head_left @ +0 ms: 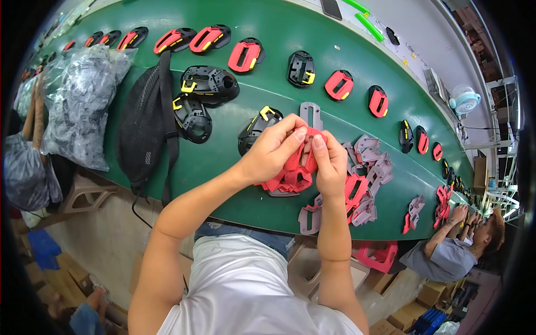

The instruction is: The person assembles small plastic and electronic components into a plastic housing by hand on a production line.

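Two hands on one little red frame (294, 161) right now: the left hand (272, 146) and the right hand (331, 166) both have their fingers closed on it, thumbs on top near its upper end. It's held up just above a heap of red parts (287, 182) near the front of the green worktop (251, 209), with a pile of grey parts (368, 167) over to the right.

Handling-wise, I'd guess moulded plastic: light, fairly stiff, maybe a bit of give in the thin side rails, and a smooth face that could slip. I'd pinch it by the rims either side of the slot and not lean hard on the thin bits.

Stuff I can't make out: the underside, and most of the fingertips tucked behind it. Its lower end blends into the red heap, so no clue exactly where it stops, or whether there's a second layer in there. The black shell (254, 129) with the yellow clip is partly blocked by the left hand, too.
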Tool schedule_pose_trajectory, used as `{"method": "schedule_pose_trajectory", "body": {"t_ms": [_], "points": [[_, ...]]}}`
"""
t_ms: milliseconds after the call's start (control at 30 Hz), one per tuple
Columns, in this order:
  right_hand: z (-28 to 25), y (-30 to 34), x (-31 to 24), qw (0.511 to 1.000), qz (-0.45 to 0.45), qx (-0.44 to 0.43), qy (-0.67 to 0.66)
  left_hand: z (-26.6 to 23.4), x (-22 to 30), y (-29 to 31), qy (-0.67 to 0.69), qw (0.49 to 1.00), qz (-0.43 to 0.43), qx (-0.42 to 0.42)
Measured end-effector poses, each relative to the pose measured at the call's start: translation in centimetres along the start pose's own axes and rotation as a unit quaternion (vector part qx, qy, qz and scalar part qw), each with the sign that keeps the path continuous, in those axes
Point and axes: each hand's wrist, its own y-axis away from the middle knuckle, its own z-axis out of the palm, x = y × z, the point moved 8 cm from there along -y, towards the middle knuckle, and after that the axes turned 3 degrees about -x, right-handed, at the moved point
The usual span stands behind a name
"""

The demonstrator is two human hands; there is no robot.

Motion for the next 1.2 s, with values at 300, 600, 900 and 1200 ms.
{"method": "schedule_pose_trajectory", "body": {"t_ms": [300, 600, 900, 1200], "points": [[0.6, 0.9, -1.6, 0.953, -0.092, 0.08, 0.276, 0.3, -0.9, 0.9, -0.109, 0.994, -0.03, 0.01], [0.4, 1.5, -0.4, 0.993, -0.093, 0.062, -0.032, 1.1, 1.3, 1.4, -0.018, 1.0, -0.004, -0.013], [1.2, 1.8, -2.0, 0.979, -0.146, 0.112, 0.09, 0.4, 0.9, 1.5, -0.057, 0.997, 0.038, 0.046], [1.1, 1.8, -2.1, 0.969, -0.163, 0.107, 0.153, 1.0, 0.8, 1.7, -0.066, 0.996, 0.028, 0.046]]}}
